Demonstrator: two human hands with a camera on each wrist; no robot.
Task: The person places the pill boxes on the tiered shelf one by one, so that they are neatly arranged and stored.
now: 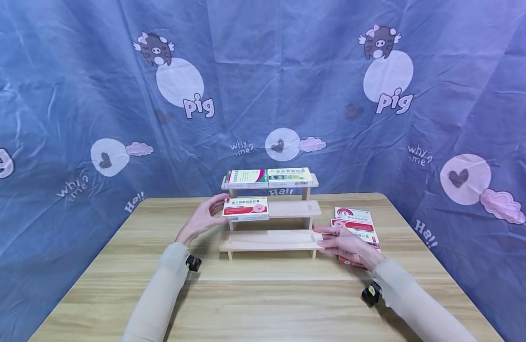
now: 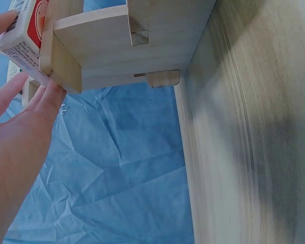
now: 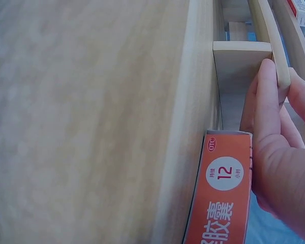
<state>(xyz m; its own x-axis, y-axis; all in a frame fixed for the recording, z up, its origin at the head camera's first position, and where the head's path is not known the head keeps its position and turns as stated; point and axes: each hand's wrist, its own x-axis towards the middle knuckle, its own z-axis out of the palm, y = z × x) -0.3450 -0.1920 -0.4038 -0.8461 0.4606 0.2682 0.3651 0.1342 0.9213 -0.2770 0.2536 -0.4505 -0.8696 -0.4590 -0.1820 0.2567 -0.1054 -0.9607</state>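
A three-tier wooden display stand (image 1: 269, 242) stands on the table. My left hand (image 1: 205, 216) holds the left end of a red-and-white medicine box (image 1: 246, 210) lying on the middle tier. In the left wrist view, the thumb lies on the barcode side of that medicine box (image 2: 25, 30), and other fingertips touch its end and the edge of the shelf board (image 2: 61, 66). My right hand (image 1: 346, 244) pinches the right end of the bottom tier between thumb and fingers, also seen in the right wrist view, where the hand (image 3: 284, 152) grips the board (image 3: 267, 35).
Two medicine boxes, one green-and-white (image 1: 247, 176) and one white with green (image 1: 290, 175), lie on the top tier. Right of the stand, red-and-white boxes (image 1: 354, 225) lie by my right hand, with an orange box (image 3: 223, 188) near it. A blue curtain (image 1: 263, 95) hangs behind the table.
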